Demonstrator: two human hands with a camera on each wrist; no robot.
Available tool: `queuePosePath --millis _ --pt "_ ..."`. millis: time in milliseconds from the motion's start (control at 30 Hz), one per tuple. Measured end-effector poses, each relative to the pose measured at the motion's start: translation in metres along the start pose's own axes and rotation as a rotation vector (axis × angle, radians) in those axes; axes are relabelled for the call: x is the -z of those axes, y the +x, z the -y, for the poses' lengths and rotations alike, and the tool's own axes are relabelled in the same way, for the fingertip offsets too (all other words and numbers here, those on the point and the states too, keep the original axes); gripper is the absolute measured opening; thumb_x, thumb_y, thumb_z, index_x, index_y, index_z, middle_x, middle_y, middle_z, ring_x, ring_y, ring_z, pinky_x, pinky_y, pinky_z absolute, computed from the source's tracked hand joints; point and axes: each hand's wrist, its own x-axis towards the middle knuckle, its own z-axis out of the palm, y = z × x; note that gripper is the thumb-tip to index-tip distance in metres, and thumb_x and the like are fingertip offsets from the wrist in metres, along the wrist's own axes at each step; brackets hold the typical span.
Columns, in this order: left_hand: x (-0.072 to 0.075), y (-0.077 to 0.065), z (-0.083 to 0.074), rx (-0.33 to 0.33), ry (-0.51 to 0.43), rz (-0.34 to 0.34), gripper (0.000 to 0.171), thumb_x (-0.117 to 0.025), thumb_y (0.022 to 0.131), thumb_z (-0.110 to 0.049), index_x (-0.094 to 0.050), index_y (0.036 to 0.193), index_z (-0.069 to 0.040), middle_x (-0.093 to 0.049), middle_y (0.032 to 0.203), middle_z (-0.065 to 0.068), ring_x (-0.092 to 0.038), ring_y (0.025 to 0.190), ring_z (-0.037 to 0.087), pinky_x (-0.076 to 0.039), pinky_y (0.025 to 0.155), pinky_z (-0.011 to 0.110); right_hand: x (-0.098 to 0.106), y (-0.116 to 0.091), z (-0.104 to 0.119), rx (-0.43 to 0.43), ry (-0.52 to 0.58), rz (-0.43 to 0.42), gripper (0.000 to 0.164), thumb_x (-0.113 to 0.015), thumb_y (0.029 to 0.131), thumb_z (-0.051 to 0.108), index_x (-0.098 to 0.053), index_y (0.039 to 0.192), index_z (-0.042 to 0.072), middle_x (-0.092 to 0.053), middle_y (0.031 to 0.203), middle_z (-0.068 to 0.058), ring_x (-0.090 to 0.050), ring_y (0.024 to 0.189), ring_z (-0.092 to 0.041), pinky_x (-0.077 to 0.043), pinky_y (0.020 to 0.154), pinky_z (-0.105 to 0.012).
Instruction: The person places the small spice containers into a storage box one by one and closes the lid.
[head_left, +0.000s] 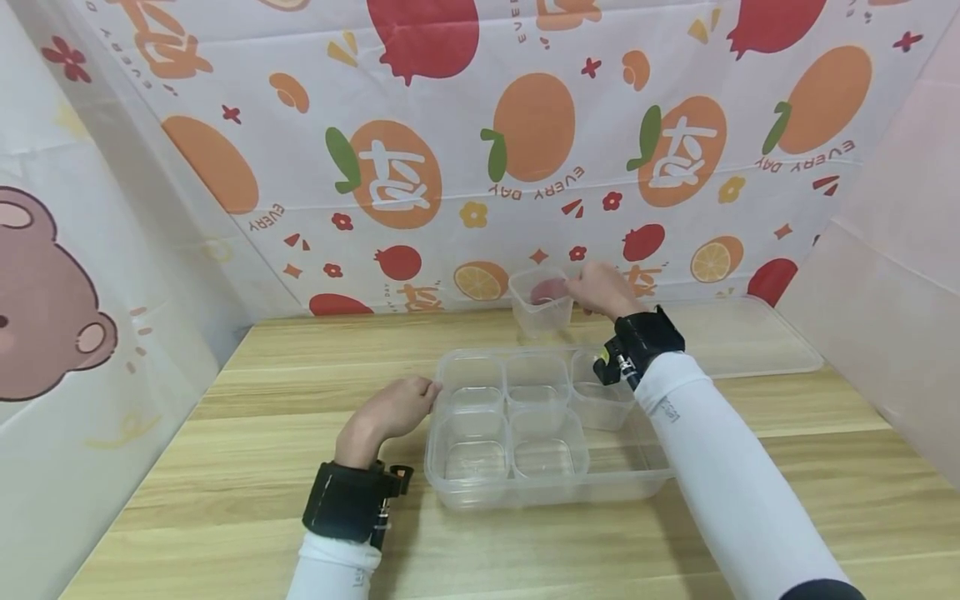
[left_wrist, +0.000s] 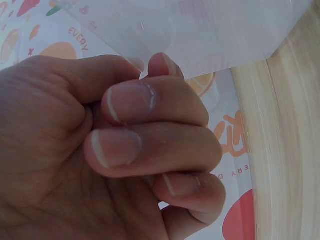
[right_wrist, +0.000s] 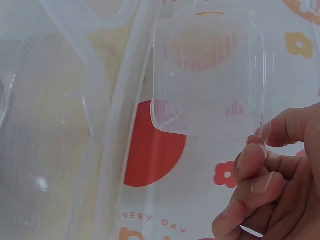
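Note:
A large clear plastic box (head_left: 551,493) sits on the table with several small clear square containers (head_left: 474,458) inside it. My left hand (head_left: 386,421) is at the box's left wall, gripping its edge between thumb and index finger; the other fingers are curled in the left wrist view. Beyond the back rim, my right hand (head_left: 603,292) pinches another small clear container (head_left: 542,312) by the right side of its rim. In the right wrist view, that container (right_wrist: 207,75) hangs from the thumb and fingertips. The front right part of the box has no small container in it.
Behind my right forearm, a flat translucent lid (head_left: 750,337) lies at the table's back right. A fruit-print cloth (head_left: 465,167) hangs along the table's back edge, with pale cloths at both sides. The wooden table (head_left: 262,433) runs under everything.

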Motion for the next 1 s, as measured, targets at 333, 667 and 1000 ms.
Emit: queuePosePath --millis 333,667,1000 --pt "0.0 0.001 0.0 0.002 -0.002 0.0 0.033 -0.036 0.11 -0.017 -0.062 0.101 0.001 -0.056 0.09 0.009 -0.054 0.088 0.027 -0.045 0.076 0.043 0.01 -0.006 0.002 0.024 -0.045 0.025 0.04 -0.057 0.102 0.025 -0.061 0.07 0.002 -0.046 0.057 -0.006 -0.046 0.051 -0.022 -0.032 0.05 -0.028" --pt "0.001 0.004 0.001 -0.008 0.02 0.003 0.034 -0.035 0.11 -0.016 -0.058 0.089 -0.002 -0.051 0.081 0.007 -0.052 0.08 0.024 -0.042 0.072 0.04 0.019 -0.012 0.003 0.043 -0.003 0.041 0.035 -0.058 0.102 0.024 -0.064 0.078 -0.001 -0.045 0.059 -0.005 -0.046 0.053 -0.023 -0.034 0.052 -0.029" --pt "0.001 0.004 0.002 -0.001 0.009 0.005 0.033 -0.035 0.11 -0.016 -0.061 0.1 0.002 -0.055 0.088 0.009 -0.055 0.088 0.027 -0.045 0.078 0.044 0.023 -0.019 0.002 0.074 0.002 0.021 0.032 -0.059 0.101 0.021 -0.066 0.08 -0.002 -0.044 0.058 -0.006 -0.046 0.052 -0.023 -0.034 0.052 -0.028"
